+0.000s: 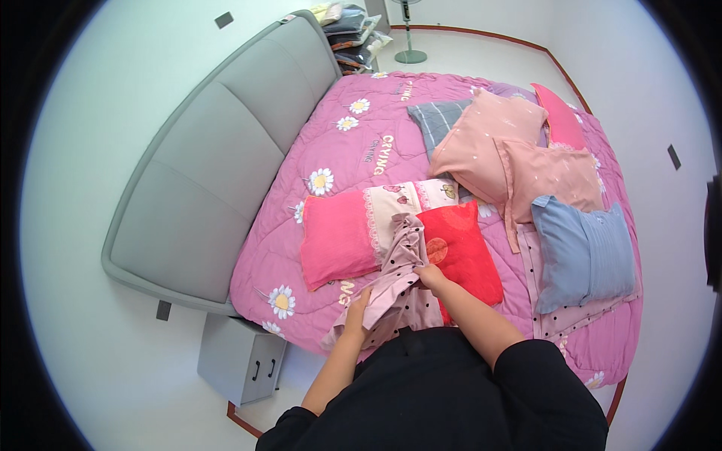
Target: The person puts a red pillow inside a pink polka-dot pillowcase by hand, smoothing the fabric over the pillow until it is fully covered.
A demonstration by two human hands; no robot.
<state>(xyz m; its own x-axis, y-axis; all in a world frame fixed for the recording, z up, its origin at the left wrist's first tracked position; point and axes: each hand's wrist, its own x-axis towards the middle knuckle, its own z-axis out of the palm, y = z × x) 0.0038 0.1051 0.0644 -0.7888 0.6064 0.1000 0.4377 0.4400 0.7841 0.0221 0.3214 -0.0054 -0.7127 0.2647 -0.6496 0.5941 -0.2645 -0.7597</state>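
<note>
A pale pink pillowcase with black dots is bunched up in front of me at the near side of the bed. My left hand grips its left part, the fingers mostly hidden by the folds. Closed on its right side is my right hand, a little farther from me. The gathered far end of the cloth lies over a pink and white pillow. Just beyond my right hand sits a red cushion, partly covered by the cloth and my forearm.
Two peach pillows, a grey striped pillow, a hot pink one and a blue one lie on the floral quilt. A grey headboard and nightstand stand left. Folded bedding and a fan are beyond.
</note>
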